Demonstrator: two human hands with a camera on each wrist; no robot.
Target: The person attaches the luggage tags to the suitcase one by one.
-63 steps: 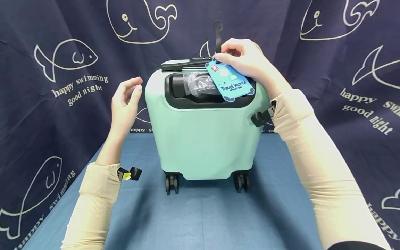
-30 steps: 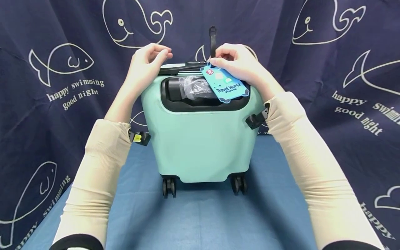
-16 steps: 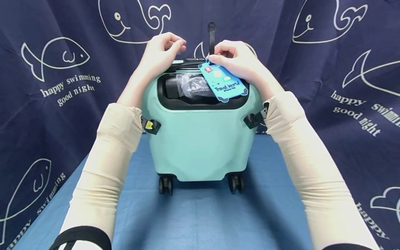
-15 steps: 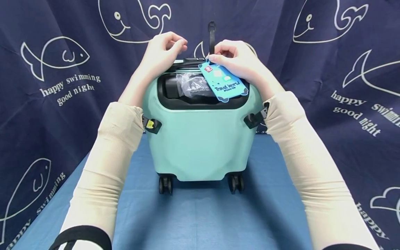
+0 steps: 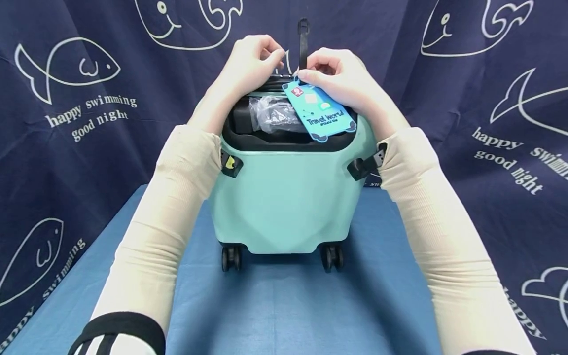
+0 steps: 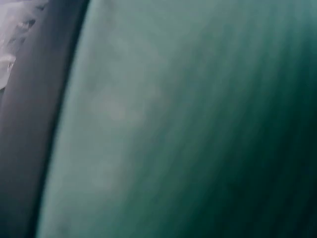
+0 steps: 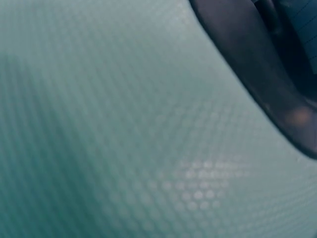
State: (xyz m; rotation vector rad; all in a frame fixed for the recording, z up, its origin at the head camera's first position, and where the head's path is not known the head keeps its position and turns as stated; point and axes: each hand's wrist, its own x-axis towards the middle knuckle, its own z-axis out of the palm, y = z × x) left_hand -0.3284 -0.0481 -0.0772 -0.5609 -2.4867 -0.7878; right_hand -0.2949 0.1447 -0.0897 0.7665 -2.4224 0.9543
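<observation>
A mint-green suitcase (image 5: 284,202) stands upright on its wheels in the head view, its shell (image 7: 124,124) filling most of the right wrist view. A blue luggage tag (image 5: 326,116) printed "Travel World" hangs over the top recess. My right hand (image 5: 348,74) pinches the tag's upper end, where its black strap (image 5: 303,47) sticks straight up with a buckle at the tip. My left hand (image 5: 253,64) hovers over the suitcase top, left of the strap, with loosely bent fingers and nothing visible in them. Neither hand shows in the wrist views.
Crumpled clear plastic (image 5: 275,114) wraps the black handle part in the recess. A blue cloth (image 5: 275,305) covers the table. Behind it hangs a navy curtain (image 5: 88,162) with white fish drawings. Small cameras are strapped at both wrists.
My left hand has risen from beside the suitcase and moved right, over its top towards the strap. My right hand keeps hold of the tag at nearly the same spot.
</observation>
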